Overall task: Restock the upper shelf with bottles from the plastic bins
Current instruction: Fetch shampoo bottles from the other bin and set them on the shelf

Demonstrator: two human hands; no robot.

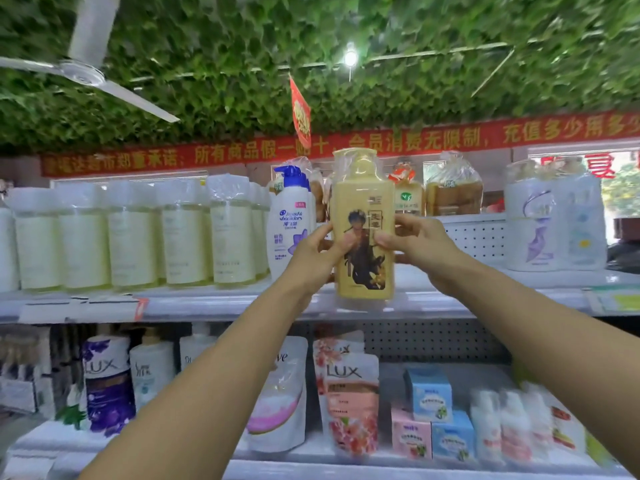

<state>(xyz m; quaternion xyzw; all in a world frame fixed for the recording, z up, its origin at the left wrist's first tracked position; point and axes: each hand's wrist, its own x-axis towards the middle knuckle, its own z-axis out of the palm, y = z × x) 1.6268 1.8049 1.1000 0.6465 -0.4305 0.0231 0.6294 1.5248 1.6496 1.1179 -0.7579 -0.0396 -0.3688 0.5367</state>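
Note:
A tall yellow pump bottle (363, 202) in clear wrap stands upright at the front of the upper shelf (433, 299). My left hand (317, 252) grips its left side and my right hand (420, 245) grips its right side, thumbs on the front label. Just left of it stands a white Head & Shoulders bottle (289, 223) with a blue pump. Further left runs a row of several pale wrapped bottles (135, 233). No plastic bins are in view.
White wrapped bottles (554, 223) stand at the shelf's right end, with bare shelf between them and the yellow bottle. Bread bags (453, 192) sit behind. The lower shelf holds LUX bottles (107, 382), refill pouches (351, 403) and small boxes (429, 393). A ceiling fan (83, 72) hangs at upper left.

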